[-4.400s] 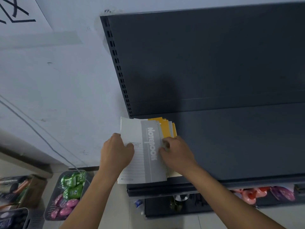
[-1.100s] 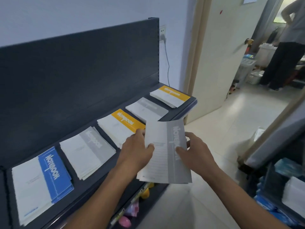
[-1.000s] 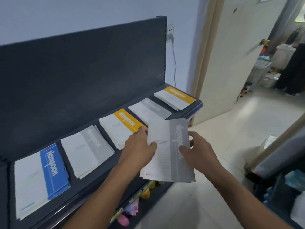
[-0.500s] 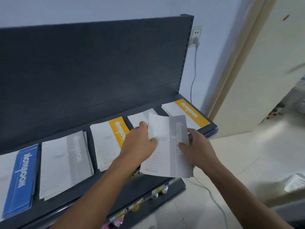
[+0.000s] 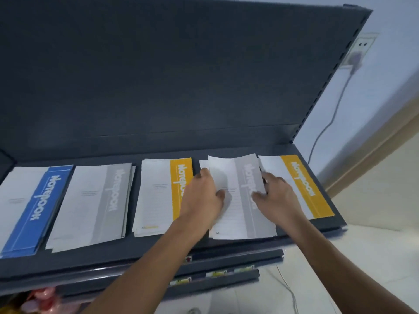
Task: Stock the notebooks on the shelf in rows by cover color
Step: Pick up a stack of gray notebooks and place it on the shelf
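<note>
Five notebook stacks lie on one shelf (image 5: 90, 256): one blue stack (image 5: 38, 205), two grey (left grey stack (image 5: 97, 200), right grey stack (image 5: 237, 216)) and two yellow (middle yellow stack (image 5: 158, 196), end yellow stack (image 5: 303, 186)). Two hands show: left hand (image 5: 201, 200), right hand (image 5: 278, 198).

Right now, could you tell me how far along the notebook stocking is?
Done: four piles lie flat on the shelf, a blue pile, a grey pile, a yellow pile and a far-right yellow pile. In hand: the left hand and right hand grip a grey notebook at the slot between the yellows. Left: letting go; no more loose stock shows.
</note>
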A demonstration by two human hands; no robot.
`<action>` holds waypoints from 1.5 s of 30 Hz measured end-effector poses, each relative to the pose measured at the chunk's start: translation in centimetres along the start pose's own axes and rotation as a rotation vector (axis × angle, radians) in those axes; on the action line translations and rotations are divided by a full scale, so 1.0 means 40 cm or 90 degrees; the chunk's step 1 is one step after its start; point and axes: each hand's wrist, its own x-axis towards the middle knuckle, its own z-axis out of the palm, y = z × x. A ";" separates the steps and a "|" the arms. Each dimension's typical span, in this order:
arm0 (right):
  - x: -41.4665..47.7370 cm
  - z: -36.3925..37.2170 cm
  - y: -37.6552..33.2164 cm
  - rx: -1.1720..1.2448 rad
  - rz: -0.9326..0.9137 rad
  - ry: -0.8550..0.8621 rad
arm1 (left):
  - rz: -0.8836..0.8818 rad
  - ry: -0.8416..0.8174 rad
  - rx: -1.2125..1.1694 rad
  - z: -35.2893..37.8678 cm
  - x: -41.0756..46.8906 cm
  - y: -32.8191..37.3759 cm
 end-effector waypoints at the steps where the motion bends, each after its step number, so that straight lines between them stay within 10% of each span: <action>1: 0.019 0.005 -0.003 -0.015 -0.016 -0.002 | -0.018 0.011 0.004 0.009 0.009 -0.002; 30: 0.116 0.026 -0.001 -0.181 -0.235 -0.014 | -0.104 0.060 0.129 0.047 0.005 -0.001; 45: -0.027 0.233 -0.418 -0.093 -0.576 -0.180 | -0.273 0.225 0.089 -0.266 -0.218 -0.289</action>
